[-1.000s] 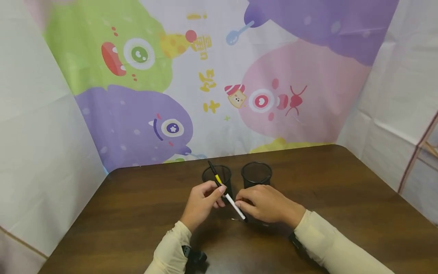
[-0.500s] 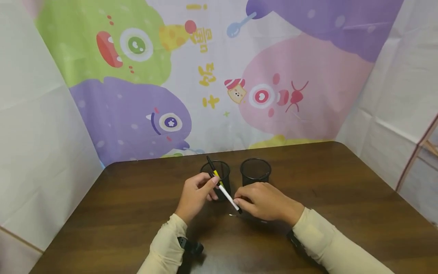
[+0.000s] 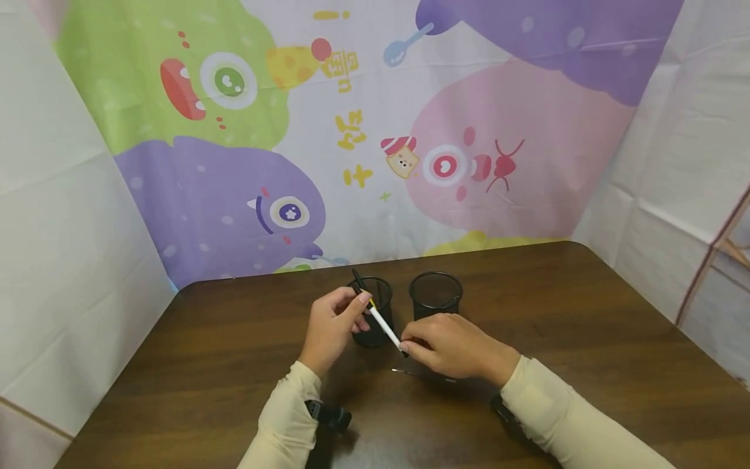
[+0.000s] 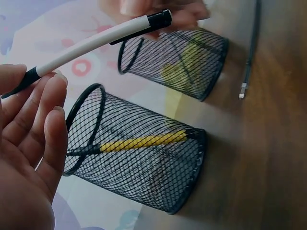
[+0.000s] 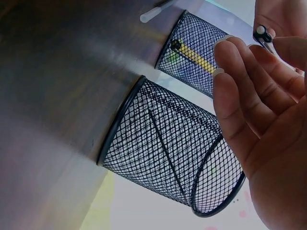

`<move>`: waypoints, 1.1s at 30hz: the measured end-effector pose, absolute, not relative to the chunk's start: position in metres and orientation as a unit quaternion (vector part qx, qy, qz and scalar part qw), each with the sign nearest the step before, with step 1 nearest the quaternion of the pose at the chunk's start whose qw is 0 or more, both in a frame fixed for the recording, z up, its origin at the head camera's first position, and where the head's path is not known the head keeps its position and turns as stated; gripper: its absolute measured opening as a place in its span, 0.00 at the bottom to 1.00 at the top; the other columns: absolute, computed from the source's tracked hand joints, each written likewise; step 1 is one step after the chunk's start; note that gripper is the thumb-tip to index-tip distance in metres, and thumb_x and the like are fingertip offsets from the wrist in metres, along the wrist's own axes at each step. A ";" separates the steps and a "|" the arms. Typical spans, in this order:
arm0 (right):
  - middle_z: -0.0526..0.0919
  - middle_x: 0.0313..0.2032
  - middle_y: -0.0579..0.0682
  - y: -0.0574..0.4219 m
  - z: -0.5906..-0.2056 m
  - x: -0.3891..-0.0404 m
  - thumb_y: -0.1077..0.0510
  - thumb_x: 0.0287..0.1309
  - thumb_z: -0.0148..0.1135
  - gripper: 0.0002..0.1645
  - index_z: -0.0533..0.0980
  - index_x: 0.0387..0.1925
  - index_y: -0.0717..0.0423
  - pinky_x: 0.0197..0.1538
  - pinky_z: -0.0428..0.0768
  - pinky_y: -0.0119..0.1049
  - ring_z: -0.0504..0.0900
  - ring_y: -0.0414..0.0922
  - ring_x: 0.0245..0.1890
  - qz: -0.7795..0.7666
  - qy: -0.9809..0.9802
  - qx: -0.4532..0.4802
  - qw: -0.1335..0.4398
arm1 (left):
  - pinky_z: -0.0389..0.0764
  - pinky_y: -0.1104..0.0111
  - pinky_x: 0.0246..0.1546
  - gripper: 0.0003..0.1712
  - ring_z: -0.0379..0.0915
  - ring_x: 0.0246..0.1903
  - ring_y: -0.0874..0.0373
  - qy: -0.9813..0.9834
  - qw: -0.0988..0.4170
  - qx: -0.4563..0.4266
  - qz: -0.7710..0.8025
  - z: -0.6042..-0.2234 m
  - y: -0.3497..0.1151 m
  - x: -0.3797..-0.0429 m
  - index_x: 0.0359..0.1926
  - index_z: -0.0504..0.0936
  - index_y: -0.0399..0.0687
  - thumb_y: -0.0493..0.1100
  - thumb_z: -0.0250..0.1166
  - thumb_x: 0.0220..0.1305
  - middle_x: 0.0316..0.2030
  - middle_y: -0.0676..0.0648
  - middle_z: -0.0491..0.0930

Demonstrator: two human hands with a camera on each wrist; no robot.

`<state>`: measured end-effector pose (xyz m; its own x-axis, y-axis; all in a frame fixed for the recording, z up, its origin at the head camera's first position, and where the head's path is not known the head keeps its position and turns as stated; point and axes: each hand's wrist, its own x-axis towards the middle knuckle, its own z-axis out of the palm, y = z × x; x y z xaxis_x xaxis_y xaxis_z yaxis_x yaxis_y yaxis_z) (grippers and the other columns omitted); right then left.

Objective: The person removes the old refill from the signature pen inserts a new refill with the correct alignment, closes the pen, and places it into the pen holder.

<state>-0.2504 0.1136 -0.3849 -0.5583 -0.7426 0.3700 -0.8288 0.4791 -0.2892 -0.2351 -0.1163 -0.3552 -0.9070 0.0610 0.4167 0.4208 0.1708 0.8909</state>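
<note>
A white pen with black ends (image 3: 383, 324) slants between my hands, in front of the left mesh cup (image 3: 379, 331). My left hand (image 3: 333, 322) pinches its upper black end between thumb and fingers. At the lower end, my right hand (image 3: 459, 345) has thumb and fingertips on the black clip part, which shows end-on in the right wrist view. The left cup holds a yellow-and-black pen (image 4: 144, 142), visible through the mesh. Inside the right mesh cup (image 5: 139, 129) leans a thin black stick (image 5: 165, 148).
On the brown table (image 3: 234, 352), just nearer than the hands, lies a slim dark rod with a silvery end (image 4: 242, 90). A cartoon-printed cloth (image 3: 363, 221) hangs behind the table's far edge. White cloth (image 3: 53, 195) walls in the left side.
The white pen and my left hand have shifted slightly up and left in the head view. The pen's lower end is now right at my right thumb; earlier it reached past it.
</note>
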 end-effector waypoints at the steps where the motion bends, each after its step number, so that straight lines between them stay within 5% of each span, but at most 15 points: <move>1: 0.76 0.28 0.30 0.113 -0.385 -0.250 0.51 0.71 0.60 0.07 0.82 0.36 0.44 0.28 0.72 0.28 0.71 0.30 0.23 0.222 -0.855 0.459 0.096 | 0.82 0.63 0.23 0.11 0.80 0.19 0.49 -0.750 0.147 -0.158 -0.625 -0.354 -0.117 -0.236 0.34 0.82 0.29 0.36 0.63 0.70 0.22 0.38 0.79; 10: 0.78 0.29 0.30 0.113 -0.387 -0.251 0.50 0.72 0.59 0.09 0.82 0.37 0.45 0.31 0.74 0.29 0.73 0.29 0.25 0.216 -0.854 0.462 0.101 | 0.80 0.68 0.23 0.13 0.79 0.19 0.52 -0.737 0.159 -0.149 -0.640 -0.366 -0.129 -0.258 0.40 0.81 0.24 0.37 0.63 0.71 0.28 0.27 0.80; 21: 0.79 0.31 0.31 0.114 -0.389 -0.251 0.50 0.73 0.56 0.11 0.83 0.38 0.46 0.33 0.76 0.29 0.74 0.29 0.26 0.207 -0.857 0.463 0.093 | 0.81 0.68 0.23 0.14 0.79 0.18 0.56 -0.697 0.237 -0.153 -0.659 -0.373 -0.142 -0.274 0.39 0.84 0.31 0.42 0.66 0.70 0.25 0.33 0.79; 29: 0.80 0.31 0.32 0.115 -0.390 -0.252 0.51 0.72 0.58 0.10 0.82 0.36 0.45 0.34 0.77 0.30 0.74 0.28 0.27 0.200 -0.858 0.460 0.107 | 0.80 0.69 0.22 0.18 0.78 0.17 0.57 -0.677 0.264 -0.124 -0.676 -0.367 -0.142 -0.280 0.39 0.82 0.26 0.44 0.65 0.71 0.21 0.44 0.79; 33: 0.80 0.31 0.32 0.116 -0.390 -0.252 0.51 0.72 0.58 0.09 0.82 0.36 0.45 0.34 0.77 0.30 0.74 0.28 0.27 0.197 -0.859 0.461 0.106 | 0.80 0.70 0.21 0.18 0.78 0.16 0.58 -0.656 0.276 -0.107 -0.694 -0.365 -0.144 -0.282 0.38 0.81 0.27 0.44 0.65 0.71 0.20 0.41 0.78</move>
